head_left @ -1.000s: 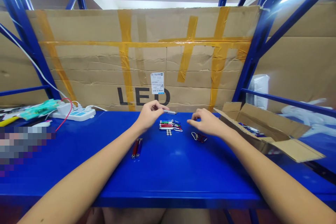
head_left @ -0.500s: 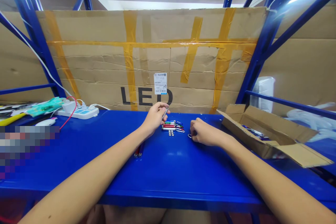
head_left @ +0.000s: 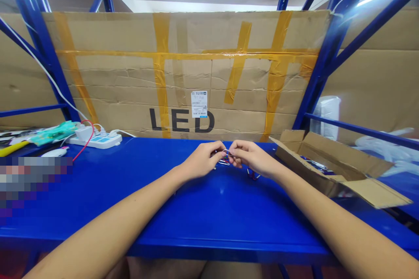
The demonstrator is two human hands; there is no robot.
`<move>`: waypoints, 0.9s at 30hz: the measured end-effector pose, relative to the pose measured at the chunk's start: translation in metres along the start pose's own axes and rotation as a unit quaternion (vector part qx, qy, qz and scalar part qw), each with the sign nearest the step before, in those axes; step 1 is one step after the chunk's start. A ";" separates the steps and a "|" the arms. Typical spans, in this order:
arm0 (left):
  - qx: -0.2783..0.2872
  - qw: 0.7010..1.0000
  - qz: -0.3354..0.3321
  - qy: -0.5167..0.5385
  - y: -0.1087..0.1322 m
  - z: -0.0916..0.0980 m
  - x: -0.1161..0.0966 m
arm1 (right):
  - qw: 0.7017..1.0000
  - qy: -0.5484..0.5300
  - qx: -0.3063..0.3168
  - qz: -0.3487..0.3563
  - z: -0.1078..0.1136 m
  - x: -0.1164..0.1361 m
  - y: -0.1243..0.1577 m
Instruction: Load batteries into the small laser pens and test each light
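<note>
My left hand (head_left: 205, 159) and my right hand (head_left: 250, 155) meet over the middle of the blue table (head_left: 196, 218). A small silvery ring-like clip (head_left: 227, 151) is pinched between the fingertips of both. My left fingers are also curled round something small that they mostly hide. Just below the fingertips, part of a group of slim coloured metal pieces (head_left: 224, 161) shows on the table; my left hand covers the rest. Red pieces with silvery clips (head_left: 253, 175) lie under my right hand.
An open cardboard box (head_left: 334, 183) at the right holds some metallic pieces. At the left are a white power strip (head_left: 98, 140) with cables and a teal item (head_left: 57, 131). A large taped cardboard sheet (head_left: 131, 87) stands behind the table, between blue shelf posts.
My left hand has lowered and turned inward. My right hand has come up off the table and left to meet it. The red pieces with clips under my right hand now show.
</note>
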State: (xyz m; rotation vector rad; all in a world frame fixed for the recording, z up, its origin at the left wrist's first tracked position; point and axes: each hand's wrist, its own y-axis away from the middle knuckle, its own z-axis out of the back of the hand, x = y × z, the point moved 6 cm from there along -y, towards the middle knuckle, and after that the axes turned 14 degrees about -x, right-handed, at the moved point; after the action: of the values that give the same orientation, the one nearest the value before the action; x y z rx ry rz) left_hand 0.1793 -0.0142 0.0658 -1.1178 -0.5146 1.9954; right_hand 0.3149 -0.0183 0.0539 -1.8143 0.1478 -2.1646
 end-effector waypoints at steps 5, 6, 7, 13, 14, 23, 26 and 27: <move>-0.024 0.999 0.006 -0.024 0.000 0.004 0.001 | 0.994 -0.103 -0.034 -0.031 -0.005 -0.007 -0.001; -0.026 0.999 0.000 -0.035 0.000 0.004 0.000 | 0.993 -0.107 -0.042 -0.030 -0.006 -0.007 -0.001; -0.027 0.998 -0.009 -0.048 0.000 0.004 0.000 | 0.992 -0.110 -0.050 -0.027 -0.006 -0.006 -0.001; -0.015 0.989 -0.069 -0.129 0.002 0.001 -0.003 | 0.994 -0.079 -0.080 0.000 -0.006 -0.006 0.000; -0.014 0.988 -0.069 -0.134 0.003 0.001 -0.002 | 0.994 -0.067 -0.088 0.010 -0.005 -0.006 0.000; -0.011 0.992 -0.054 -0.114 0.002 -0.003 0.001 | 0.991 0.042 -0.112 0.060 -0.003 -0.008 -0.001; -0.034 0.995 -0.011 -0.090 -0.001 0.004 0.003 | 0.977 0.119 -0.140 0.105 0.007 -0.007 -0.003; -0.045 0.996 -0.001 -0.079 -0.001 0.006 0.003 | 0.967 0.156 -0.155 0.125 0.010 -0.005 -0.004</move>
State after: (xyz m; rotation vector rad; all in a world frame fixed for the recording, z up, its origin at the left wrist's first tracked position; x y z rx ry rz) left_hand 0.1740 -0.0110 0.0682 -1.0162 -0.6927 2.0876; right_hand 0.3251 -0.0121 0.0520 -1.4833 0.7831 -2.3189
